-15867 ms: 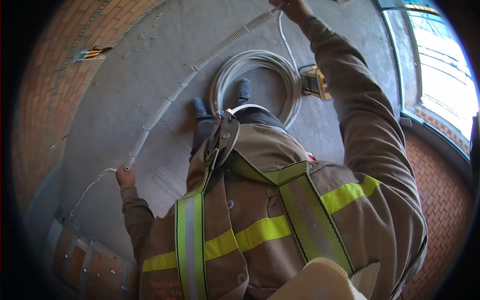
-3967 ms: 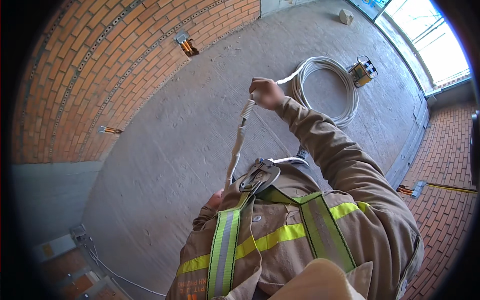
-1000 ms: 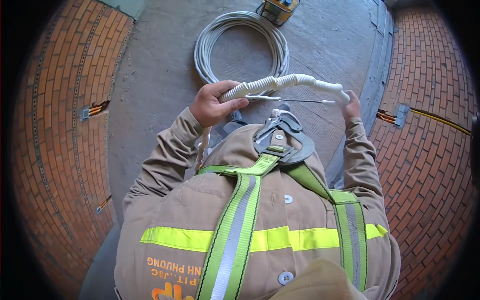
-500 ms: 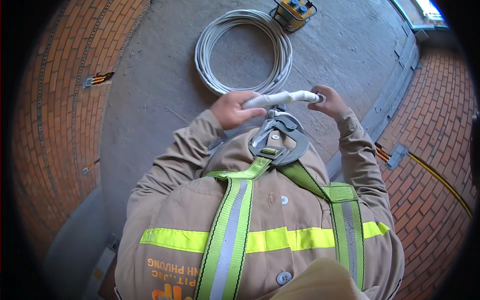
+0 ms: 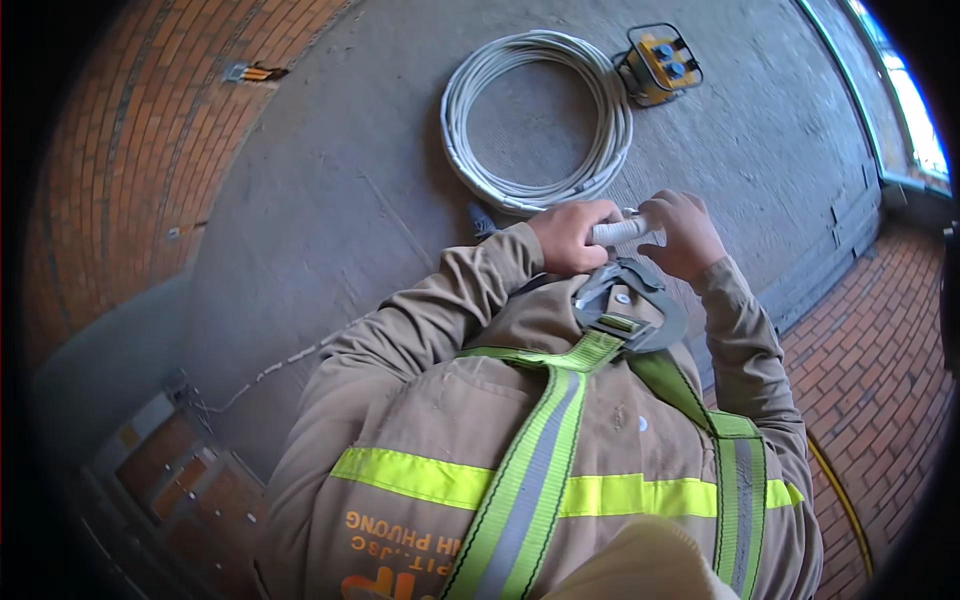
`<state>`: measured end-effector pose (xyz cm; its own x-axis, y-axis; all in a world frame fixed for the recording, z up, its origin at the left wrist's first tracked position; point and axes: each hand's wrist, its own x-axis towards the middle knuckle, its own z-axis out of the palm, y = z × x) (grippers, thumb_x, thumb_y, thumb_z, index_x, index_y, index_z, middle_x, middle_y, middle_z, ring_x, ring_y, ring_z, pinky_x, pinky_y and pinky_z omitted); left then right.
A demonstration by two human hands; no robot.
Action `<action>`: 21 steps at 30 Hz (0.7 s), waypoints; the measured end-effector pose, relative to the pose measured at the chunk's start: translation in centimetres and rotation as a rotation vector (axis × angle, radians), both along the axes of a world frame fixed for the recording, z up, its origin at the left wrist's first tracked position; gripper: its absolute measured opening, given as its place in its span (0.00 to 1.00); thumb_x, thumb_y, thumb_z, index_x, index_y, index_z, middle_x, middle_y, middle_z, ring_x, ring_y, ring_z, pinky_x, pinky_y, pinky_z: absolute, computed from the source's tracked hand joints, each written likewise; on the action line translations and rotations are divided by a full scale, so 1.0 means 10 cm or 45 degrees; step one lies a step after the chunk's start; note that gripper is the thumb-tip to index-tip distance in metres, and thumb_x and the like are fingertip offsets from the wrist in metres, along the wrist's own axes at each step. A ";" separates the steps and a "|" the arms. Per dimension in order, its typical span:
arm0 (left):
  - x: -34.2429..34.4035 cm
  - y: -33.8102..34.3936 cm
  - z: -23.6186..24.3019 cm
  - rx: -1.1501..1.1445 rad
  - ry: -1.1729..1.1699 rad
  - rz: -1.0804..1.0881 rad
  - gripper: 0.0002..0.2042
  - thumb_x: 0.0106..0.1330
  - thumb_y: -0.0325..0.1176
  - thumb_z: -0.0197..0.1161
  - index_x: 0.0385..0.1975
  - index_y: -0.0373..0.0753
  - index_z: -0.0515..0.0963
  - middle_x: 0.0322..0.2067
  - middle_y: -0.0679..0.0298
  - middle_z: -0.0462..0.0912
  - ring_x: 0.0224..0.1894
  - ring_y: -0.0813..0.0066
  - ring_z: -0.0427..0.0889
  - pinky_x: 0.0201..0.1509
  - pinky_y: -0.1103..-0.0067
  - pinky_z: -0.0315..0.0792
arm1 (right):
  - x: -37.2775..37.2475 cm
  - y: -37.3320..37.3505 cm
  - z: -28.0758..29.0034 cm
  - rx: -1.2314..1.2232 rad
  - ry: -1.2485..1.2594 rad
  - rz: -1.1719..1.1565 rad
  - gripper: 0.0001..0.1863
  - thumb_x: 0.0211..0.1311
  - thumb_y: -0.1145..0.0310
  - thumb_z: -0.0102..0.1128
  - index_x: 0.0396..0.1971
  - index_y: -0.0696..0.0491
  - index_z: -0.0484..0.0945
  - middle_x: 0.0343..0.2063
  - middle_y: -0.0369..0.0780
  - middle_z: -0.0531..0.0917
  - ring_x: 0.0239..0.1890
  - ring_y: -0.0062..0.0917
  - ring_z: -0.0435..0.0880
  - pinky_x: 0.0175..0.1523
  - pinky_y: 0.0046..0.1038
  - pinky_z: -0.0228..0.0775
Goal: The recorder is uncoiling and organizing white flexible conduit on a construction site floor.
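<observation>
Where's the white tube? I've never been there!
Find the grey floor, then its big coil. Just below that in the picture, between the left hand and right hand, is the white tube: thick, off the floor, unlike the coil.

Upright head-worn fisheye view, directed steeply downward from above and on the wearer's side of the grip formed by the left hand (image 5: 574,236) and right hand (image 5: 687,236). The jacket (image 5: 430,415), on the near side of the grip, lies closer to the lens; the floor (image 5: 330,220), beneath and beyond the grip, lies farther. Edges on either side of it bow toward the rim.
</observation>
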<state>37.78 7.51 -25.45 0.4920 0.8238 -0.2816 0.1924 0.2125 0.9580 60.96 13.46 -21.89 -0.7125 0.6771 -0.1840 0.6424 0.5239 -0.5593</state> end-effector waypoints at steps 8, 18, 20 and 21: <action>-0.02 -0.11 0.05 0.040 0.002 0.011 0.22 0.51 0.26 0.62 0.49 0.34 0.70 0.41 0.57 0.79 0.44 0.73 0.79 0.48 0.72 0.74 | -0.10 -0.10 0.04 -0.383 0.073 -0.065 0.15 0.43 0.69 0.74 0.30 0.55 0.79 0.27 0.42 0.79 0.32 0.34 0.79 0.41 0.32 0.69; -1.26 -1.85 -1.17 -0.190 1.268 0.086 0.30 0.52 0.34 0.66 0.58 0.55 0.68 0.52 0.56 0.74 0.61 0.52 0.70 0.62 0.62 0.68 | 0.46 -0.11 0.04 -0.771 0.306 -0.446 0.10 0.49 0.77 0.71 0.28 0.59 0.76 0.22 0.33 0.77 0.28 0.12 0.72 0.33 0.21 0.68; -1.34 -1.99 -1.42 -0.266 1.254 0.190 0.30 0.53 0.34 0.66 0.59 0.56 0.68 0.53 0.55 0.73 0.61 0.52 0.70 0.63 0.62 0.67 | 0.49 -0.07 0.14 -0.875 0.347 -0.493 0.10 0.49 0.77 0.70 0.28 0.59 0.76 0.23 0.31 0.76 0.28 0.13 0.73 0.33 0.21 0.68; -1.37 -2.03 -1.57 -0.340 1.237 0.296 0.29 0.53 0.34 0.66 0.59 0.56 0.68 0.54 0.55 0.73 0.61 0.51 0.70 0.63 0.63 0.67 | 0.51 -0.07 0.16 -0.922 0.366 -0.521 0.09 0.49 0.78 0.70 0.28 0.59 0.77 0.23 0.29 0.76 0.27 0.13 0.73 0.33 0.21 0.68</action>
<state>24.09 -12.83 -41.16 -0.2086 0.7219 -0.6598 0.7849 0.5261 0.3274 66.10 12.79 -20.26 -0.5241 0.6759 -0.5182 0.4851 -0.2631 -0.8339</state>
